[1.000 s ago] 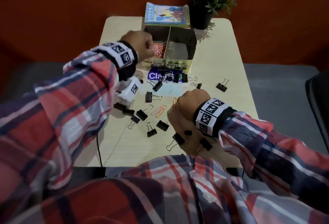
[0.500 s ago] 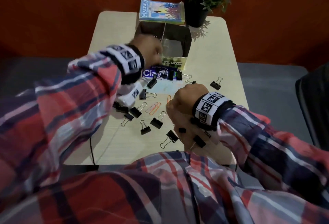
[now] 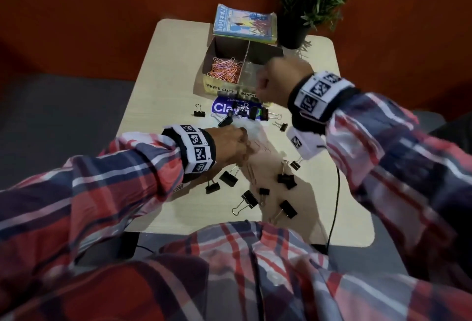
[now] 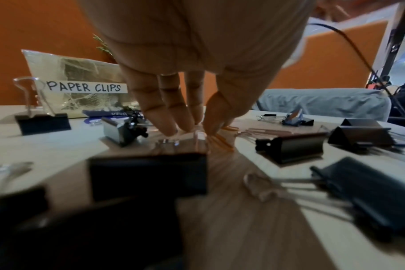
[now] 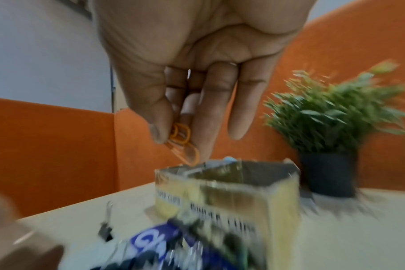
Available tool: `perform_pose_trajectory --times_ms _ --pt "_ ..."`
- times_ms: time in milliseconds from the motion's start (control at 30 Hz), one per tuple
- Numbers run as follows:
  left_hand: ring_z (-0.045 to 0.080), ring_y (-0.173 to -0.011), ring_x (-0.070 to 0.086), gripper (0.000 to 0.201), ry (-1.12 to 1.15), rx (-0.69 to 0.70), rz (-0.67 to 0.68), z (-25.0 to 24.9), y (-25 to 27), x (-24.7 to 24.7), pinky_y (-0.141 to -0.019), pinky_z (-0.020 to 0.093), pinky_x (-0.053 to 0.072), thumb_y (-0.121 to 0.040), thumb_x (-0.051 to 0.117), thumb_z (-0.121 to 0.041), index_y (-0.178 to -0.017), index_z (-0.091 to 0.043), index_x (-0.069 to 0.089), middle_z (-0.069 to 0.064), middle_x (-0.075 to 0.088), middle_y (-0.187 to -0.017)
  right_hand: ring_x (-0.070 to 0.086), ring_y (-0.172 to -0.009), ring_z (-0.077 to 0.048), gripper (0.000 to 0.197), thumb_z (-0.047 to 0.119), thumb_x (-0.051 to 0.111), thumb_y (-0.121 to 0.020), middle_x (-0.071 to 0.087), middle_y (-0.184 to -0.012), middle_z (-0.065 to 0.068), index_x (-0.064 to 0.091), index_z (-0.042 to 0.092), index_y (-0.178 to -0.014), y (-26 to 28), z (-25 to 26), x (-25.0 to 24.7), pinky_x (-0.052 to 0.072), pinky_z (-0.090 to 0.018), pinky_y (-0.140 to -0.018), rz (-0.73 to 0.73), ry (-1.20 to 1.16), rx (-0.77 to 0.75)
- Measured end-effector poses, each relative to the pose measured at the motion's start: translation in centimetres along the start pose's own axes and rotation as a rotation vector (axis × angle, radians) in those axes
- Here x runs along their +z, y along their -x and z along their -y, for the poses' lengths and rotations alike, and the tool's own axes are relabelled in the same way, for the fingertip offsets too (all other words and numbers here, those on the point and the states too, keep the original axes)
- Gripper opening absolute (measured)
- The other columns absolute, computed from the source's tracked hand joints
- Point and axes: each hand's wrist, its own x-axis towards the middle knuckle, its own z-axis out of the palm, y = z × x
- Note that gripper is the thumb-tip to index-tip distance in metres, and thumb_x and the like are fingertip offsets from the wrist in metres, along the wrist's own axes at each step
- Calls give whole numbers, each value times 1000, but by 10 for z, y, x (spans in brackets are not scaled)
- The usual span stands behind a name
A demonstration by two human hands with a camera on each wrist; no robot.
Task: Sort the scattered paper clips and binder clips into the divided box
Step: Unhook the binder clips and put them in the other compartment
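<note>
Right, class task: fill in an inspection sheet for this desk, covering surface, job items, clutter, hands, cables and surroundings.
Surface: light wooden table.
Job's things: divided box; piled paper clips in its compartment labelled PAPER CLIPS; black binder clips scattered on the table; loose paper clips among them.
Clutter: book, potted plant, blue packet.
Hands: left hand has its fingertips down on the table; right hand pinches orange paper clips near the box.
Cables: black cable trails off the front edge.
Surroundings: orange wall, grey floor.
</note>
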Motion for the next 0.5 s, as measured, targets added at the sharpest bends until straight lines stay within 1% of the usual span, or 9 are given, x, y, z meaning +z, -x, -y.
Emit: perform_pose_trajectory --times_ms 67,167,200,233,300,367,400,467,500 --pt "19 -126 46 34 -35 4 -17 2 0 10 -102 32 39 -86 60 -15 -120 -22 62 -1 48 -135 62 -83 -23 12 26 56 -88 67 -89 1 63 28 -79 -21 15 -19 50 -32 -74 -90 74 -74" --pt "21 -101 61 29 55 93 -123 13 -1 30 -86 44 52 -80 63 -5 -109 -13 67 9 57 -116 63 -92 -31 14 25 53 -92 67 -102 -8 67 22 -93 -53 36 -30 50 -39 -78 -135 184 -138" --pt "25 -97 64 29 45 114 -150 23 -6 43 -83 43 54 -77 68 -3 -106 -9 68 13 61 -110 63 -94 -33 17 24 53 -93 66 -107 -11 67 18 -100 -61 43 -34 49 -39 -77 -149 220 -145" --pt "28 -93 67 32 53 108 -119 26 -6 38 -80 42 57 -72 73 -1 -103 -8 68 14 64 -105 62 -98 -35 21 22 53 -94 64 -111 -15 67 15 -108 -69 49 -36 48 -39 -76 -160 273 -152" --pt "32 -89 69 35 177 84 -89 22 2 17 -76 39 58 -70 75 0 -103 -9 68 8 64 -92 61 -103 -38 26 17 51 -95 63 -116 -21 64 6 -115 -83 59 -36 46 -39 -75 -147 383 -157" --pt "27 -102 63 28 173 -100 -42 15 4 -1 -84 29 52 -86 62 -12 -115 -10 63 -10 50 -79 62 -104 -37 27 15 48 -96 64 -115 -21 64 3 -114 -88 66 -20 47 -39 -76 -99 456 -138" --pt "25 -109 59 29 158 -160 21 14 4 -6 -88 29 48 -92 55 -18 -120 -12 60 -11 48 -81 64 -101 -36 26 15 49 -95 66 -111 -20 66 3 -111 -90 69 -13 49 -39 -76 -63 486 -93" --pt "25 -114 56 30 222 -190 84 12 3 -6 -91 31 47 -93 52 -22 -122 -14 58 -3 55 -100 67 -92 -33 26 17 51 -89 70 -103 -18 71 9 -103 -84 70 -6 51 -38 -71 -118 551 13" --pt "25 -113 57 32 263 -221 138 12 3 -8 -91 31 47 -91 54 -22 -122 -15 58 0 55 -108 67 -93 -33 28 18 50 -89 70 -106 -16 71 12 -107 -85 66 -2 50 -38 -70 -82 509 -32"
